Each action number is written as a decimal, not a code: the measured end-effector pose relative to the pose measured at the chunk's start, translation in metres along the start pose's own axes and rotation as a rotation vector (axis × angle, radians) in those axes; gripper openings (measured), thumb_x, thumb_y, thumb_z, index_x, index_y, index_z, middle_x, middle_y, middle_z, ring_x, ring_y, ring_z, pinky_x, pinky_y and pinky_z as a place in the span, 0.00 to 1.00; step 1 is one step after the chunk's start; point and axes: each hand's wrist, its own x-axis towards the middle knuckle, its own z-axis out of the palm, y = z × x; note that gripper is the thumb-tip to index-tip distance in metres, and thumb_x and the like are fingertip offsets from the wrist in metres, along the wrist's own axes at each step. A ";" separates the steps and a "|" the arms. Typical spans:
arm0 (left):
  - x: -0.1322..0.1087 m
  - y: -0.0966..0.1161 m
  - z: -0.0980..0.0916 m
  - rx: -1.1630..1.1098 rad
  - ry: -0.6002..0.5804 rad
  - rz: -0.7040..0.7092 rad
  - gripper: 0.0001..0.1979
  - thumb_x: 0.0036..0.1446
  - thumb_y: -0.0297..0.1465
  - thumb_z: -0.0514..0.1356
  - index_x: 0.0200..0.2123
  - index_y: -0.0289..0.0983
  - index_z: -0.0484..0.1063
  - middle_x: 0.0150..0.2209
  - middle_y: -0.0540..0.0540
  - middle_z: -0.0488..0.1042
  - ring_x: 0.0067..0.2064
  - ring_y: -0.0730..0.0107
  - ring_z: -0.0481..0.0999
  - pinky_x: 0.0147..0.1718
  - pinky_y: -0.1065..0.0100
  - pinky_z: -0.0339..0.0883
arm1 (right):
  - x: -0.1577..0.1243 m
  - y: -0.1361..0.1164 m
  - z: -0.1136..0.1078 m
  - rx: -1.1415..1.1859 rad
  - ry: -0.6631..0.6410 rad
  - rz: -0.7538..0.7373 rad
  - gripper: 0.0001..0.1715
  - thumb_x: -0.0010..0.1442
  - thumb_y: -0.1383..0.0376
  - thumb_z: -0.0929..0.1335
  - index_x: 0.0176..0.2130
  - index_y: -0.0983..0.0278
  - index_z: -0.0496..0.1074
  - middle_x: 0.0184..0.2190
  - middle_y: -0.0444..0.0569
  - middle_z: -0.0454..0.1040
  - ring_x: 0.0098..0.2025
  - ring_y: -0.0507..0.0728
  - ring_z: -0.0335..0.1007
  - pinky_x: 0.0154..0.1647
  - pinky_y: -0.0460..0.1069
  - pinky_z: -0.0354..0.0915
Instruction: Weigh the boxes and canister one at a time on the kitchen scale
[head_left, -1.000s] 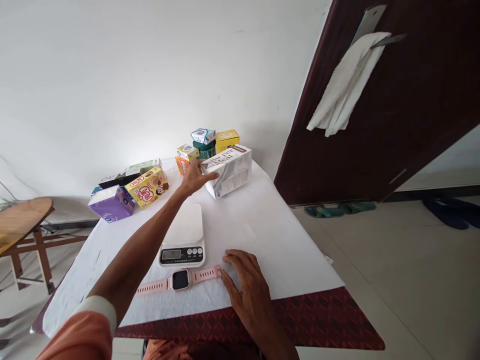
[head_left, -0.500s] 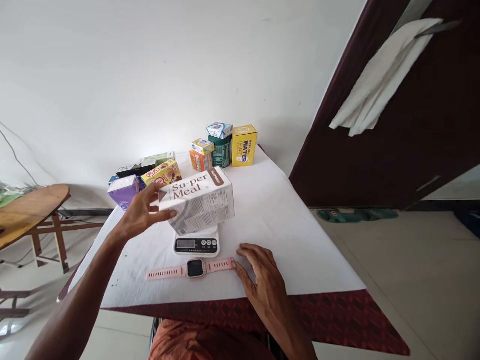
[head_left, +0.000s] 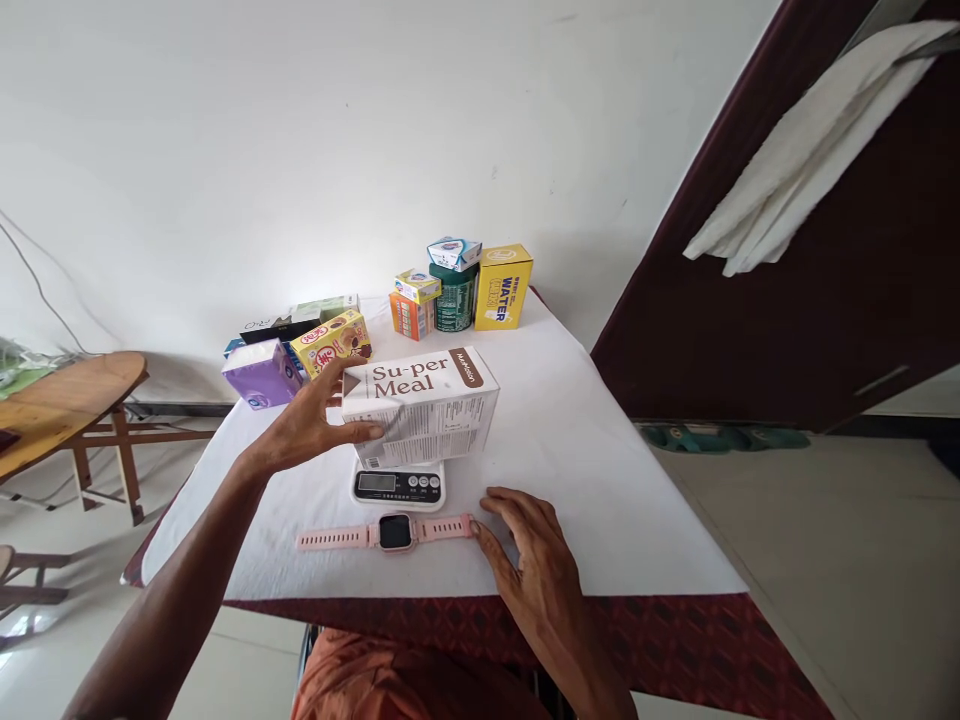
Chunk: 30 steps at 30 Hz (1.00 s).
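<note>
Near the counter's front edge, the right hand curves half-open, gripping nothing visible, its thumb at the right end of one pink watch. Beyond it sits one scale. Above that, the left hand grips one white carton by its left end; contact with the scale cannot be told. The step looks like positioning the carton there, calling for a level, steady hold. Toward the left edge: one purple pack, one yellow box, overlapping dark boxes, uncountable. Far right corner: four small boxes, one green jar.
</note>
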 end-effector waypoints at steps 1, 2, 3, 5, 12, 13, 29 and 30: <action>0.000 -0.001 0.000 0.013 -0.038 0.001 0.39 0.42 0.36 0.76 0.59 0.47 0.70 0.55 0.42 0.77 0.54 0.51 0.77 0.55 0.48 0.74 | 0.000 0.000 0.000 0.003 0.002 0.003 0.13 0.72 0.57 0.65 0.49 0.61 0.75 0.49 0.55 0.78 0.53 0.63 0.73 0.51 0.59 0.75; 0.000 -0.001 0.001 0.025 -0.081 0.002 0.41 0.44 0.37 0.76 0.62 0.48 0.68 0.58 0.42 0.75 0.57 0.51 0.75 0.57 0.48 0.72 | 0.000 0.001 0.001 0.005 0.005 0.003 0.13 0.72 0.57 0.65 0.49 0.61 0.75 0.49 0.55 0.78 0.53 0.64 0.73 0.51 0.60 0.75; 0.000 0.000 0.001 0.031 -0.095 0.004 0.41 0.45 0.37 0.75 0.63 0.48 0.66 0.60 0.42 0.74 0.57 0.51 0.75 0.58 0.48 0.72 | 0.000 0.001 0.001 0.006 0.007 0.001 0.13 0.72 0.57 0.65 0.49 0.61 0.75 0.49 0.55 0.78 0.53 0.64 0.73 0.51 0.60 0.75; 0.000 0.001 0.002 0.051 -0.076 0.005 0.39 0.46 0.38 0.75 0.61 0.47 0.67 0.58 0.42 0.75 0.55 0.52 0.76 0.55 0.50 0.74 | -0.001 0.001 0.001 0.004 0.010 -0.001 0.13 0.72 0.57 0.65 0.49 0.61 0.75 0.49 0.55 0.78 0.53 0.63 0.73 0.51 0.60 0.74; -0.010 0.005 0.002 -0.052 0.044 -0.055 0.30 0.45 0.39 0.75 0.52 0.44 0.71 0.47 0.46 0.80 0.47 0.55 0.79 0.39 0.59 0.78 | -0.001 0.000 0.000 -0.024 -0.020 -0.007 0.13 0.72 0.57 0.65 0.50 0.61 0.74 0.49 0.54 0.78 0.53 0.63 0.73 0.51 0.59 0.74; -0.014 0.004 -0.003 -0.097 0.072 -0.063 0.30 0.45 0.39 0.75 0.51 0.44 0.71 0.47 0.46 0.80 0.47 0.55 0.79 0.40 0.59 0.78 | -0.001 0.000 0.000 -0.029 -0.023 -0.011 0.14 0.72 0.57 0.65 0.49 0.61 0.74 0.49 0.54 0.77 0.53 0.63 0.73 0.51 0.59 0.74; -0.082 -0.070 -0.096 -0.019 0.431 -0.333 0.32 0.44 0.47 0.74 0.51 0.44 0.71 0.48 0.50 0.80 0.50 0.53 0.78 0.47 0.58 0.75 | -0.001 0.006 0.001 -0.071 -0.030 -0.052 0.16 0.72 0.54 0.65 0.49 0.60 0.75 0.48 0.55 0.78 0.51 0.63 0.73 0.49 0.59 0.73; -0.079 -0.073 -0.098 -0.025 0.428 -0.339 0.33 0.44 0.47 0.74 0.51 0.43 0.71 0.48 0.50 0.80 0.50 0.53 0.78 0.47 0.58 0.75 | -0.001 0.006 0.001 -0.076 -0.027 -0.056 0.16 0.72 0.54 0.65 0.49 0.61 0.75 0.48 0.55 0.78 0.51 0.63 0.73 0.49 0.59 0.74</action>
